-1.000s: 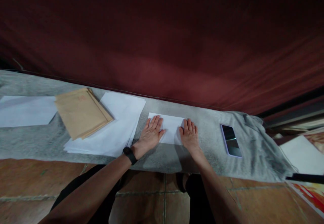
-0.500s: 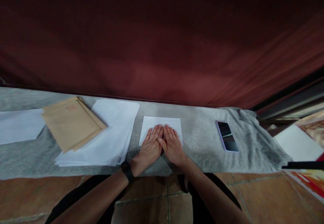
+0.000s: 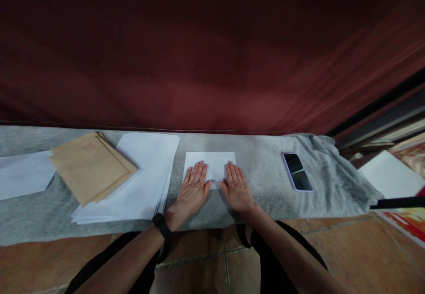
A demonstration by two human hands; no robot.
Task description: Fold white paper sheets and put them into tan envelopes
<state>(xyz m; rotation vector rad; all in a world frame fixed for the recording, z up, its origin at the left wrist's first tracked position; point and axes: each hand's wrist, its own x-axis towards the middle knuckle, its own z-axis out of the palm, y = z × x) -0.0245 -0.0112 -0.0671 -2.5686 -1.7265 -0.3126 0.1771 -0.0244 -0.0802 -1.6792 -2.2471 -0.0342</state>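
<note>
A white sheet of paper (image 3: 214,160), perhaps folded, lies flat on the grey cloth (image 3: 262,174) in front of me. My left hand (image 3: 194,187) rests palm down on its left part, fingers stretched out and pointing away from me. On the right part lies my right hand (image 3: 237,188), also flat with fingers extended. Both thumbs point inward near the paper's front edge, with a gap between them. The paper's front corners are partly hidden under the hands.
Left of my hands is a stack of white sheets (image 3: 152,161), with brown envelopes (image 3: 91,163) lying partly over it. Another white sheet (image 3: 25,174) lies at the far left. A phone (image 3: 297,172) sits to the right. A dark red curtain (image 3: 212,63) hangs behind the surface.
My hands have slid apart across the paper, the left one leftward and the right one rightward. Half a second ago they lay side by side, touching, at its middle.
</note>
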